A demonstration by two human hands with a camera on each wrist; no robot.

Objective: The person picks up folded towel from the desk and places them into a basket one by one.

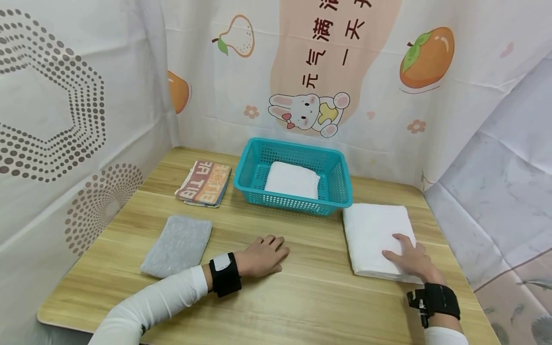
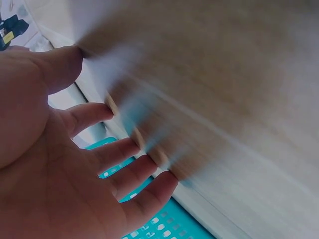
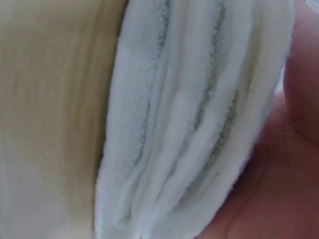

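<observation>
A thick white folded towel (image 1: 373,235) lies at the right of the table, beside the basket. My right hand (image 1: 409,258) rests on its near right part, fingers and thumb spread on top. From the right wrist, the towel's stacked layers (image 3: 184,114) show, with the palm (image 3: 259,199) alongside. My left hand (image 1: 264,256) lies on the table, palm down, with nothing in it. Its fingertips touch the wood in the left wrist view, fingers (image 2: 119,154) slightly bent and apart. A teal basket (image 1: 293,206) at the back holds a white folded cloth (image 1: 292,179).
A grey folded cloth (image 1: 178,247) lies at the left, near the left forearm. Behind it is a folded patterned cloth (image 1: 204,182) with lettering. Printed curtains (image 1: 241,96) hang behind the wooden table (image 1: 315,287) and along its left side.
</observation>
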